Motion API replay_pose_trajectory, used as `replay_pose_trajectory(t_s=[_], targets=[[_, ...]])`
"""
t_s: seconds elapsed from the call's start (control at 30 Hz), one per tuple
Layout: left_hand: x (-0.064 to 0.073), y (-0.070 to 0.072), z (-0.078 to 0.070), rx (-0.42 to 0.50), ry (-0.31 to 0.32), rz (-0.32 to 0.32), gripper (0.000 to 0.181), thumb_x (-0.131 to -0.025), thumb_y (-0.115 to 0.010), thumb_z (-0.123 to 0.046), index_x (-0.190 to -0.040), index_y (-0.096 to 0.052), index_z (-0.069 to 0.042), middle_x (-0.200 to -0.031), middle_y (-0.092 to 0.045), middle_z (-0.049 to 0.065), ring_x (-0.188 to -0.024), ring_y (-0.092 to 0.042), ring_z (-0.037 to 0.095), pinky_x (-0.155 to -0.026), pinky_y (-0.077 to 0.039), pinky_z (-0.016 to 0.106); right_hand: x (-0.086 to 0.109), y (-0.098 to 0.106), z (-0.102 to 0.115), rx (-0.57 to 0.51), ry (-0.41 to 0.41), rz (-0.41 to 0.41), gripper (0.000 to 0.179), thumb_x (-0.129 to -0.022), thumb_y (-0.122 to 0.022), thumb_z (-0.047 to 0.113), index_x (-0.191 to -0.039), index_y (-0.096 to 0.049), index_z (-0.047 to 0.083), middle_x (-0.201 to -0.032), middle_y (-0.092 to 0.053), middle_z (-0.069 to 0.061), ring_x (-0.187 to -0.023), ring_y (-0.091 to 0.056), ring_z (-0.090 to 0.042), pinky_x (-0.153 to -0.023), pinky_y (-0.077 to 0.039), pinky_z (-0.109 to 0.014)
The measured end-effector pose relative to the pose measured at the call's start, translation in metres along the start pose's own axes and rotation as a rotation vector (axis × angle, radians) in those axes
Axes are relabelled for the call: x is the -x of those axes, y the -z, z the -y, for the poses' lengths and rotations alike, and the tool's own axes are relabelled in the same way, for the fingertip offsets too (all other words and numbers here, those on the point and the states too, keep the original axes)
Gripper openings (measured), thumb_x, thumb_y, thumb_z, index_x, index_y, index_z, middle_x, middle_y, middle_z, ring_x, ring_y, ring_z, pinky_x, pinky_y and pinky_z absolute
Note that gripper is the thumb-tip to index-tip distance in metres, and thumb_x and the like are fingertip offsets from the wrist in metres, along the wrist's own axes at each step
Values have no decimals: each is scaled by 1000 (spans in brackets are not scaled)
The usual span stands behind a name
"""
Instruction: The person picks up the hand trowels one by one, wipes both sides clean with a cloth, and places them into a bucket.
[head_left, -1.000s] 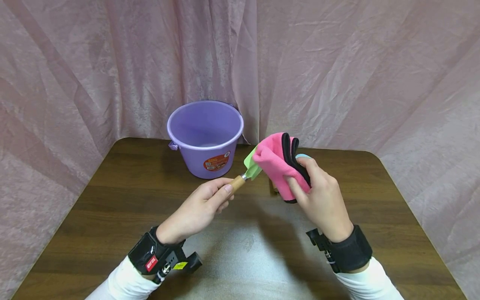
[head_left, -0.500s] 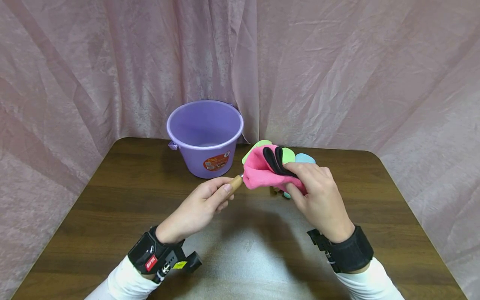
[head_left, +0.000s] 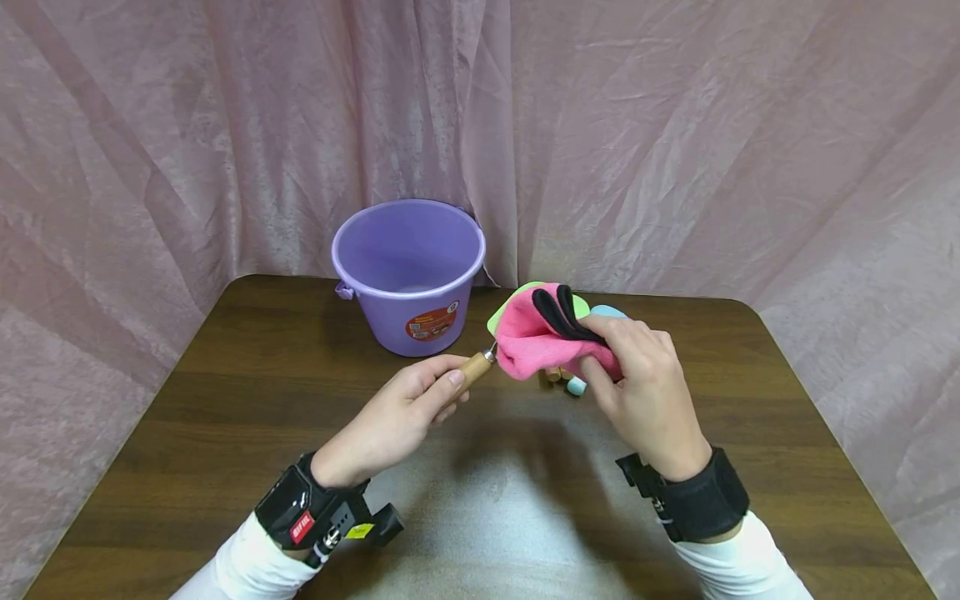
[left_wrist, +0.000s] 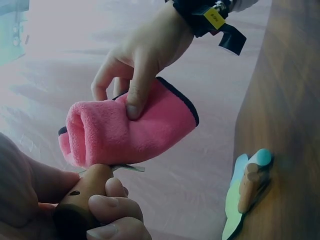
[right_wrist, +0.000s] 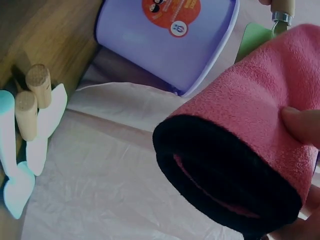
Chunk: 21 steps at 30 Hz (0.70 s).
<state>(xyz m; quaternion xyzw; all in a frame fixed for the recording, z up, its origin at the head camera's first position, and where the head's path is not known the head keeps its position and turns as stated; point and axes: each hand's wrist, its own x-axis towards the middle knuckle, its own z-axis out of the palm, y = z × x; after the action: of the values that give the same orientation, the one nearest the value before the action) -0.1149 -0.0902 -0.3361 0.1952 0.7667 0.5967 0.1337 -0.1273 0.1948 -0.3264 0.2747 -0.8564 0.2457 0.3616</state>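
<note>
My left hand [head_left: 401, 408] grips the wooden handle [head_left: 476, 368] of a small garden trowel, its blade pointing away and to the right. In the right wrist view part of the trowel's green blade [right_wrist: 250, 42] shows beside the cloth, which hides the rest. A folded pink cloth with black edging [head_left: 525, 343] lies against the blade, pinched between the thumb and fingers of my right hand [head_left: 647, 392]. Seen from the left wrist, the cloth's folded end sits right above the trowel's handle.
A purple bucket [head_left: 382, 321] with a red label stands at the back, left of the cloth. Behind and below the cloth, several small garden tools lie on the table, with wooden handles [right_wrist: 38, 85] and a pale blue one [right_wrist: 7, 130]. A pink curtain [head_left: 675, 167] hangs behind.
The cloth has swung down and left over the trowel's blade, then shifted slightly right, uncovering the tools on the table behind it. My left hand keeps its place on the handle.
</note>
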Motion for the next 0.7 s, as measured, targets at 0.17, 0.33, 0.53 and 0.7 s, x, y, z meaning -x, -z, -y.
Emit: replay_pose_trajectory(t_s=[0.17, 0.33, 0.53, 0.7], targets=[[1, 0, -1, -13, -5, 0, 31, -108, -43, -26, -124, -60, -6, -88, -53, 8, -70, -45, 25, -55, -36, 24, 2, 0, -2, 9, -66, -4, 36, -86, -69, 8, -121, -64, 3, -107, -69, -9, -89, -62, -24, -68, -40, -42], [0, 0, -1, -11, -1, 3, 30, -108, -43, -26, -125, -60, -8, -88, -53, 8, -70, -45, 24, -56, -36, 23, 2, 1, -5, 6, -128, -5, 34, -88, -69, 10, -120, -62, 2, -102, -68, -9, -77, -59, -23, -67, -44, -43], [1, -1, -1, -8, 1, 2, 30, -108, -43, -26, -125, -60, -8, -88, -53, 8, -70, -44, 18, -56, -35, 23, 2, 1, -7, -16, -180, -5, 33, -89, -69, 11, -119, -60, 2, -100, -67, -8, -69, -56, -21, -62, -47, -39], [1, -1, -2, -12, 4, 2, 31, -108, -43, -26, -125, -60, -7, -89, -53, 8, -70, -44, 20, -55, -35, 23, 4, 0, -11, -32, -254, -3, 34, -91, -70, 17, -120, -59, 3, -97, -67, -7, -69, -58, -16, -60, -46, -34]])
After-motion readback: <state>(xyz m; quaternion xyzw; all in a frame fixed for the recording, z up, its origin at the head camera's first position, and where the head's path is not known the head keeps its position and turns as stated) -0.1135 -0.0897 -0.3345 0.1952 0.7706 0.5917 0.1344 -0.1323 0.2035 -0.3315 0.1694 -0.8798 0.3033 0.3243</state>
